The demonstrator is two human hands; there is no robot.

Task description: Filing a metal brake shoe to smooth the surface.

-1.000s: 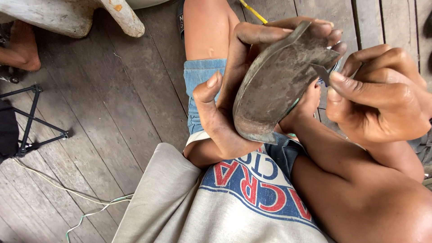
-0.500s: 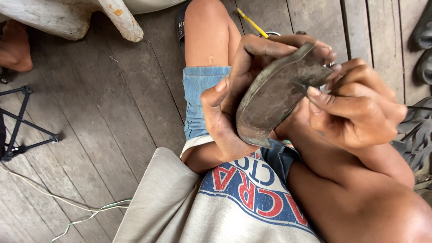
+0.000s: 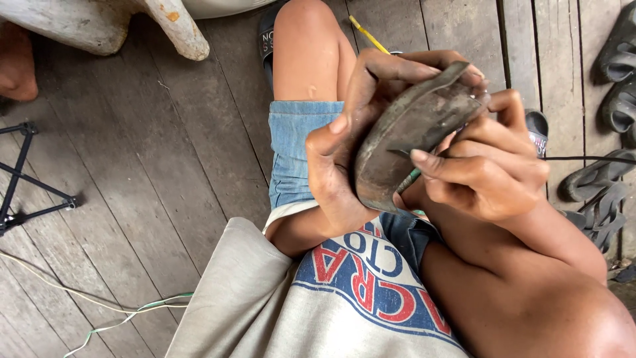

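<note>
A dark grey curved piece of rubber, shaped like a bowl or a cut strip of tyre, is held above my lap. My left hand wraps round its left and top edge, thumb on the near side. My right hand is closed on a thin tool whose greenish handle shows under the fingers, pressed against the piece's inner face. My bare knee and denim shorts lie under the hands. A yellow pencil-like stick pokes out beyond my left hand.
Grey wooden floorboards run under me. Dark sandals lie at the right edge. A black metal stand and pale cords are at the left. A white plastic leg is at the top left.
The view has shifted so the hands sit further left and lower. My right hand has moved down along the curved piece. Both hands keep their grip.
</note>
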